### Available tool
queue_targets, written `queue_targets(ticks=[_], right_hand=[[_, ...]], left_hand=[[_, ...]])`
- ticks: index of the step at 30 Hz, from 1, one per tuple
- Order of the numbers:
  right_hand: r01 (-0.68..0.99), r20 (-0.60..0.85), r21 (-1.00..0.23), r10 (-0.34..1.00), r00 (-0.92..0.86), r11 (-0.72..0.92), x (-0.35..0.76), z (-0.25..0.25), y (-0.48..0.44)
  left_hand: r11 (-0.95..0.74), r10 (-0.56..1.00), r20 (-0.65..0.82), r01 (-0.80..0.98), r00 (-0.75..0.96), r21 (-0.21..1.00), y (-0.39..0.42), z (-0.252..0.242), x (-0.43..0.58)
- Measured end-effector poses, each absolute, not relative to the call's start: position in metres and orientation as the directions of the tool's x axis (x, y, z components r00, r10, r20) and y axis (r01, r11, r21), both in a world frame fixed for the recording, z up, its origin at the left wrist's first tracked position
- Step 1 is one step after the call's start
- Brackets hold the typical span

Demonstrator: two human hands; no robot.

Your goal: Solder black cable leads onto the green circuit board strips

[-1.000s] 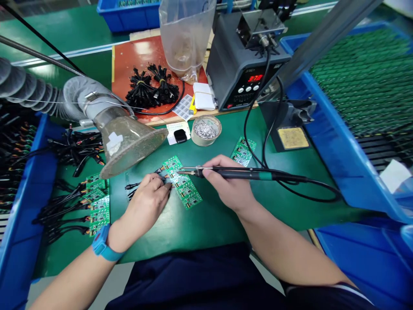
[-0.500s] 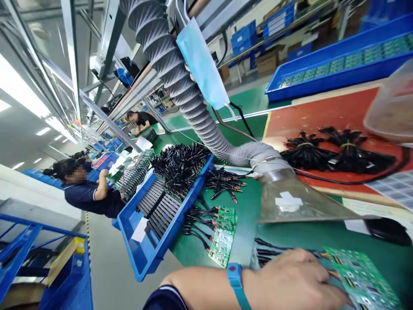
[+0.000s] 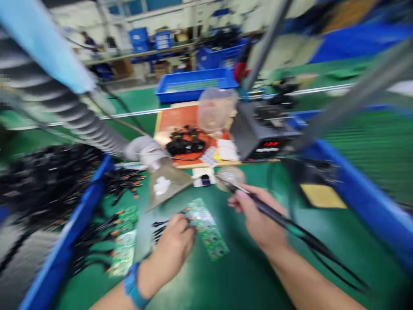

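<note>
My left hand [image 3: 176, 239], with a blue wrist strap, is closed over black cables [image 3: 158, 230] at the left edge of a green circuit board [image 3: 208, 230]. The exact pinch is hidden under its fingers. In my right hand [image 3: 263, 219] is a soldering iron [image 3: 271, 211], held like a pen. Its tip points at a round, pale, blurred holder [image 3: 230, 177] beyond the board. On the left lies another green circuit board [image 3: 124, 245] with several black cables attached.
A fume hood [image 3: 167, 183] on a grey hose [image 3: 87, 125] stands left of centre. Behind are bundled black cables [image 3: 185, 142] and a soldering station [image 3: 264, 135] with a red display. Blue trays [image 3: 80, 215] flank the bench; a yellow sponge [image 3: 323, 196] lies right.
The view has swung right and levelled. My right hand with the soldering iron has come into view, along with the soldering station. My left hand stays at the circuit board's cable edge.
</note>
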State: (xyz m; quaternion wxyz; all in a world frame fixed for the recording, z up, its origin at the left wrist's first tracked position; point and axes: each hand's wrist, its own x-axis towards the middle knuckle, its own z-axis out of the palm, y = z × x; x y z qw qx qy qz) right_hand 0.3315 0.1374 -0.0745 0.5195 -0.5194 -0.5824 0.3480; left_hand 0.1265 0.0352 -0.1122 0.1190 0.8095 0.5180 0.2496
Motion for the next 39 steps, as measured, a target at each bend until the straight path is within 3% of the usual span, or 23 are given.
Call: queue_targets(ticks=[4, 10, 39], right_hand=[[0.087, 0.121, -0.99, 0.988, 0.091, 0.113, 0.34, -0.074, 0.16], [-0.038, 0.038, -0.999, 0.999, -0.025, 0.037, 0.316, -0.086, 0.173], [0.041, 0.005, -0.999, 0.996, -0.09, 0.009, 0.295, -0.102, 0.184]], left_hand=[[-0.539, 0.835, 0.389, 0.714, 0.388, 0.446, 0.049, -0.125, 0.12], [-0.579, 0.811, 0.364, 0.713, 0.457, 0.395, 0.05, -0.123, 0.116], [-0.603, 0.785, 0.448, 0.691, 0.427, 0.399, 0.053, -0.126, 0.119]])
